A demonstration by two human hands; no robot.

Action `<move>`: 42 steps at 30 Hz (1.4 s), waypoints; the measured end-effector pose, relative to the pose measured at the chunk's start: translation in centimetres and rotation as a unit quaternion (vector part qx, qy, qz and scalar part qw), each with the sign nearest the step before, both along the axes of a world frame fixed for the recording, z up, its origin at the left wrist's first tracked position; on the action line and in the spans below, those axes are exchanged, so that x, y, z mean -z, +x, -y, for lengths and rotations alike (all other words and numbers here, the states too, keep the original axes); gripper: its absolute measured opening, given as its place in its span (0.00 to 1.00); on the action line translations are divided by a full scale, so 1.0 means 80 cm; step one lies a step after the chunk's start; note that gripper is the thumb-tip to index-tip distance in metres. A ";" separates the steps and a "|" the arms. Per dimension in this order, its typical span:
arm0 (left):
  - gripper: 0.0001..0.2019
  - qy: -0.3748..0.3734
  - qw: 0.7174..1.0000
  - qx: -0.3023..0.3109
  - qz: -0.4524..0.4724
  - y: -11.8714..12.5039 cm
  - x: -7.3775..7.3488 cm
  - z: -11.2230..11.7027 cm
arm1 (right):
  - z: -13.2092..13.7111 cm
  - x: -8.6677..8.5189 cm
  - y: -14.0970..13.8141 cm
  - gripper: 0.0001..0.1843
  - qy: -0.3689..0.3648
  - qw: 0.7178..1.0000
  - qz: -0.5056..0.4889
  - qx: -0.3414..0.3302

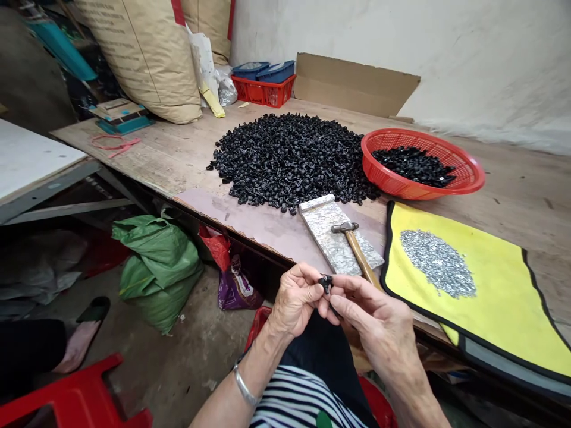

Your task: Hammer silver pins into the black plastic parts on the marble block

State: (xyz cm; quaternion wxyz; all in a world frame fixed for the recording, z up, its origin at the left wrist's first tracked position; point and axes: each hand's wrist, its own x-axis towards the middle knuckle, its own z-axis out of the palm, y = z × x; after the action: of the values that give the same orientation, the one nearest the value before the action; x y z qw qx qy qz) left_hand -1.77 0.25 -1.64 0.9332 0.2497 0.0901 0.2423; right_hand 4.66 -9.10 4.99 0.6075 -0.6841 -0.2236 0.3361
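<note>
Close to my lap, just off the table's front edge, my left hand [297,300] pinches a small black plastic part [326,283] between thumb and fingers. My right hand [372,312] meets it from the other side, its thumb and fingers closed at the same part. Beyond the hands, a hammer [357,252] with a wooden handle lies across a whitish metal plate [322,229]. Farther back spreads a large pile of similar black parts [289,157]. A red plastic basket [470,169] to its right holds more black pieces [414,166].
Small silvery metal pieces [439,261] lie on a yellow cloth [504,285] at right. Behind stand a red crate [265,90] with blue boxes, a cardboard sheet [352,83] and large sacks [143,53]. Below left are a green sack [158,267], a red stool [80,395] and another person's foot [80,345].
</note>
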 end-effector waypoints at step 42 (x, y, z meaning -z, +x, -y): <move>0.05 0.133 0.920 -0.090 -0.357 0.067 -0.011 -0.014 | 0.053 0.044 0.021 0.15 -0.259 0.671 0.686 0.105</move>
State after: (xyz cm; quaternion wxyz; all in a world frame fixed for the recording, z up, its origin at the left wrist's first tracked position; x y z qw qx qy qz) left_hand 3.56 1.37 -0.79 0.7713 0.4325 0.4064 0.2298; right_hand 6.32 -13.36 1.47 0.1125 -0.8707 -0.4082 -0.2500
